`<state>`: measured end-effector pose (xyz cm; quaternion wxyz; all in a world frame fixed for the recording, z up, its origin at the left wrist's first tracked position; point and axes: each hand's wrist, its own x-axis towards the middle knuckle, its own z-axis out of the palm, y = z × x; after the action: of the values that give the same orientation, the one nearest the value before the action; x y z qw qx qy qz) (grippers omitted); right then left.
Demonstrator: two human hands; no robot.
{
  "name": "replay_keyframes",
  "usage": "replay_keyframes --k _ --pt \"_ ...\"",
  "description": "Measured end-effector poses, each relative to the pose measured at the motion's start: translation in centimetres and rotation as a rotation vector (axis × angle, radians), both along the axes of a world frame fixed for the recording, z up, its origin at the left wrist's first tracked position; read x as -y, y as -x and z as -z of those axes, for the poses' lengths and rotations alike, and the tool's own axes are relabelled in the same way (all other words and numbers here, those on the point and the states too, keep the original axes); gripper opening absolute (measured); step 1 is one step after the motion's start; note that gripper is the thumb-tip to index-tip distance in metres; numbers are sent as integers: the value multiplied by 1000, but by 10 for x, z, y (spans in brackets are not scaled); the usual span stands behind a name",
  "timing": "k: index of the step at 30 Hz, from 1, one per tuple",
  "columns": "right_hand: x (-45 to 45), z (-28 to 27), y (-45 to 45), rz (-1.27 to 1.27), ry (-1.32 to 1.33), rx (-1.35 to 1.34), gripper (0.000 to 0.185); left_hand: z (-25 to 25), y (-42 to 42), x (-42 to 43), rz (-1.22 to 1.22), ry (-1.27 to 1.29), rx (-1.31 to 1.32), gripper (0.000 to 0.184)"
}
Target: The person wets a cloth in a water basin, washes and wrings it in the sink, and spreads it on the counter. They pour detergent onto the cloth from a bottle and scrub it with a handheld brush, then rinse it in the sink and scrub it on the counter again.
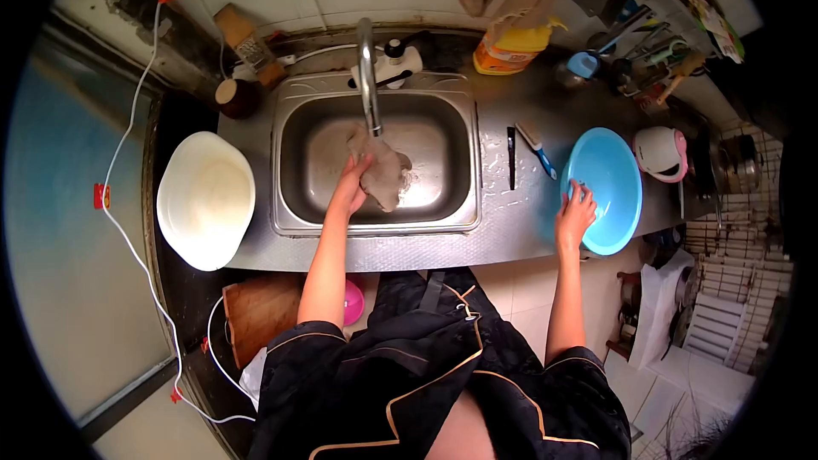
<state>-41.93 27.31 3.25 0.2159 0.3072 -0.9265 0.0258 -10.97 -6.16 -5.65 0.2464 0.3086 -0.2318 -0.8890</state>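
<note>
In the steel sink (298, 179), my left hand (351, 185) grips a wet grey-brown cloth (385, 177), which hangs from it beneath the faucet (367, 77). On the right, my right hand (577, 217) has its fingers bent over the near-left rim of a light-blue basin (613, 170). The basin rests on the metal counter and reaches its front edge. Between sink and basin lie a thin black tool (511, 158) and a brush with a blue-and-white handle (538, 153).
A white basin (204, 200) stands left of the sink. Behind it are a brown jar (236, 98) and a grater (253, 53). A yellow jug (514, 49) is at the back, and a white-and-pink appliance (660, 155) sits at the right. Water drops wet the counter.
</note>
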Motion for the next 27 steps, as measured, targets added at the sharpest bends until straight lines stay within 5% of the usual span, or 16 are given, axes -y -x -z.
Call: replay_keyframes --k 2,11,13,15,17,22,26,27 --pt "-28 7 17 70 -1 262 37 8 9 -3 32 55 13 52" --pt "-92 -1 56 162 66 91 36 5 28 -8 29 -26 14 50" --pt "-80 13 55 123 153 4 37 3 28 -12 13 10 27 50" --pt "-58 41 55 -100 273 429 42 0 39 -15 -73 -7 87 45" --pt "-11 43 28 -181 197 441 57 18 48 -17 -102 58 170 39" --pt "76 57 15 -64 151 435 92 45 48 -13 -216 168 393 32" --pt "87 59 39 -69 228 569 88 48 38 -7 -276 -17 362 21" --pt "82 60 48 -72 158 555 73 53 34 -7 -303 -83 303 18"
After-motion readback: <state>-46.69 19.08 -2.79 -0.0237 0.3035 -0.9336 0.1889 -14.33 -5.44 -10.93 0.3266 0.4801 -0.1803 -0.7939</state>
